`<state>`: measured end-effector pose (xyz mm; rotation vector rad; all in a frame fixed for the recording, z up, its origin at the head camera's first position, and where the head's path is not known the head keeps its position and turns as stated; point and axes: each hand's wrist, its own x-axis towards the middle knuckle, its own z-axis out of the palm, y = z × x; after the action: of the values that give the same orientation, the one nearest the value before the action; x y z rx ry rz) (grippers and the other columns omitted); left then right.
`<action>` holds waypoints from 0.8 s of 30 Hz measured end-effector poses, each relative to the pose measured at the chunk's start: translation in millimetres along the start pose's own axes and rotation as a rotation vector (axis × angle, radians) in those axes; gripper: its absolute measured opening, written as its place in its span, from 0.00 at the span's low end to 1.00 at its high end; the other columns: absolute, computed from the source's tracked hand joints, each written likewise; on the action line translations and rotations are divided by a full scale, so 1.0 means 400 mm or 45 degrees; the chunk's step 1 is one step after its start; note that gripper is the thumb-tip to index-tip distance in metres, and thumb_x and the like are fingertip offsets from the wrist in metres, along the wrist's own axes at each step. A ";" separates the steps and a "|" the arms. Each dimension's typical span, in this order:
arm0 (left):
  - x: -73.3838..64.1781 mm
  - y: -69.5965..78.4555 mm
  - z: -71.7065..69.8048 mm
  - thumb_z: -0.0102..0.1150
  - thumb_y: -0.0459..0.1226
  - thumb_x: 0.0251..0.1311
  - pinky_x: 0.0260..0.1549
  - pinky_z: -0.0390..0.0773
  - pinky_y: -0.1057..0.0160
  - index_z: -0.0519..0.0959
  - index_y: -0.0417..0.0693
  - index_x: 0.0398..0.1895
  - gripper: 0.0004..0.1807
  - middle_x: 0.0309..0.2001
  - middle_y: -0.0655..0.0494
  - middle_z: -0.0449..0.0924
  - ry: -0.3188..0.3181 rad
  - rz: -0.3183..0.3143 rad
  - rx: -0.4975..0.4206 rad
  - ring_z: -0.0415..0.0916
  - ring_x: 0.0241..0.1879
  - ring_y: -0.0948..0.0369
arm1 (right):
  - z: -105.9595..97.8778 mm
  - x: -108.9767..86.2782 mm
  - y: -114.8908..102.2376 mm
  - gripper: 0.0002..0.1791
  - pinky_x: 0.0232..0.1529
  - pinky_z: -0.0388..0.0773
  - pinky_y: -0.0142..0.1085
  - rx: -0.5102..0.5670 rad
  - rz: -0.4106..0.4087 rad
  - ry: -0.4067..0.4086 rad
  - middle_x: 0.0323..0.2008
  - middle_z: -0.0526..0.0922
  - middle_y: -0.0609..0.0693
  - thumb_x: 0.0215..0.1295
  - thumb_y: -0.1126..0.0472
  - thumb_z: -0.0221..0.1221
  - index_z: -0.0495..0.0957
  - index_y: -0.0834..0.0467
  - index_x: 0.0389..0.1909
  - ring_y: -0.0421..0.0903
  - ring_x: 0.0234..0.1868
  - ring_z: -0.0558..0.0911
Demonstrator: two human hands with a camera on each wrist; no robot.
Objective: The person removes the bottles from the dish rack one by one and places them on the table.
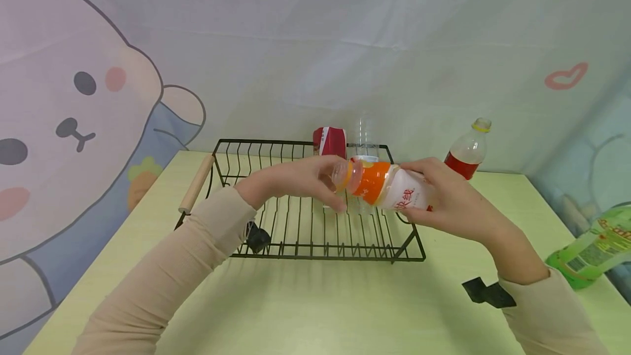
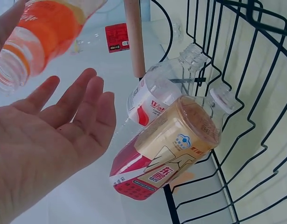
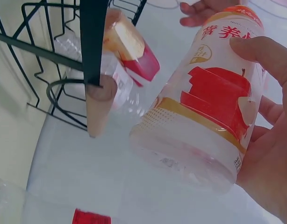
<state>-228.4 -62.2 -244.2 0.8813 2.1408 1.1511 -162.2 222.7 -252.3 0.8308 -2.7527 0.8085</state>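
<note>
My right hand [image 1: 451,201] grips a clear plastic bottle [image 1: 406,189] with an orange and white label, thumb on one side and fingers behind. Tilted onto its side above the black wire rack [image 1: 296,252], the bottle has an uncapped neck pointing left. My left hand [image 2: 64,121] is beside that neck, its fingers spread and loosely bent. In the left wrist view the thumb overlaps the bottle, while the other fingers stand apart from it. Two bottles lie in the rack: one with a red and tan label [image 2: 164,149], and a clear one with a white label [image 2: 155,93].
A clear bottle with a red label [image 1: 463,160] stands behind the rack's right side. At the table's right edge is a green bottle [image 1: 591,248]. A wooden handle [image 1: 197,182] rises at the rack's left end. Behind the table hangs a printed cloth [image 1: 394,59].
</note>
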 end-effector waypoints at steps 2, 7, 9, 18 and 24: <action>0.002 -0.006 0.000 0.70 0.39 0.51 0.51 0.77 0.56 0.64 0.48 0.66 0.38 0.57 0.52 0.73 0.045 -0.003 0.006 0.72 0.53 0.53 | -0.010 -0.007 0.010 0.33 0.37 0.80 0.37 0.014 -0.003 0.045 0.49 0.73 0.50 0.52 0.63 0.71 0.69 0.59 0.59 0.47 0.43 0.75; 0.009 -0.023 -0.004 0.69 0.41 0.53 0.54 0.75 0.54 0.63 0.53 0.67 0.38 0.58 0.52 0.72 0.181 -0.047 0.001 0.72 0.56 0.55 | -0.035 -0.031 0.040 0.34 0.34 0.77 0.31 -0.031 -0.035 0.192 0.48 0.74 0.51 0.50 0.67 0.70 0.68 0.62 0.60 0.45 0.41 0.73; 0.013 -0.029 -0.008 0.69 0.42 0.54 0.54 0.75 0.52 0.65 0.54 0.66 0.36 0.58 0.52 0.72 0.233 -0.059 -0.017 0.71 0.56 0.55 | -0.044 -0.043 0.053 0.36 0.35 0.75 0.28 -0.051 -0.012 0.244 0.49 0.74 0.53 0.50 0.67 0.70 0.66 0.62 0.61 0.43 0.41 0.72; 0.036 -0.049 -0.036 0.68 0.44 0.55 0.53 0.75 0.50 0.61 0.49 0.69 0.40 0.59 0.47 0.72 0.468 -0.079 -0.030 0.69 0.56 0.52 | -0.090 -0.087 0.125 0.43 0.30 0.77 0.22 0.120 0.173 0.387 0.52 0.70 0.48 0.52 0.72 0.67 0.57 0.62 0.69 0.31 0.40 0.74; 0.047 -0.069 -0.055 0.67 0.44 0.56 0.53 0.75 0.52 0.60 0.48 0.70 0.40 0.59 0.46 0.70 0.635 -0.115 -0.095 0.69 0.56 0.52 | -0.117 -0.102 0.161 0.44 0.35 0.72 0.16 0.161 0.325 0.501 0.49 0.65 0.33 0.55 0.70 0.66 0.54 0.59 0.71 0.34 0.43 0.71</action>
<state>-263.9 -70.4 -260.3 0.4895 2.4729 1.5136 -164.1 312.0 -254.0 0.2935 -2.4980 1.0699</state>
